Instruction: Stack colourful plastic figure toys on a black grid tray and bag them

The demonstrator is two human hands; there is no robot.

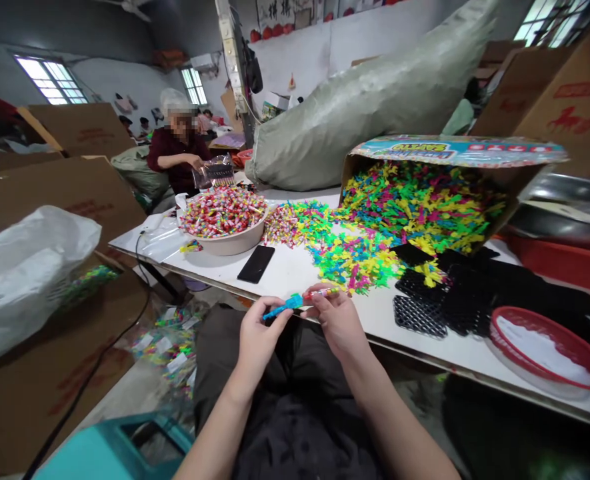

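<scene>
Over the table's front edge, my left hand (262, 330) pinches a small blue plastic toy piece (289, 303). My right hand (335, 319) is closed on a small candy tube (322, 293) with red and yellow colouring, its end against the blue piece. Whether the two are joined I cannot tell. Beyond my hands spreads a heap of yellow, green, blue and pink plastic pieces (345, 257). A pale basin (229, 245) full of small striped candy tubes (225, 210) stands further left, with more tubes spilled beside it.
A black phone (256, 264) lies near the table edge. An open printed carton (449, 153) on its side holds more coloured pieces. Black mesh trays (419, 315) and a red basket of white material (497, 320) are on the right. A co-worker (177, 143) handles a clear bag behind the basin.
</scene>
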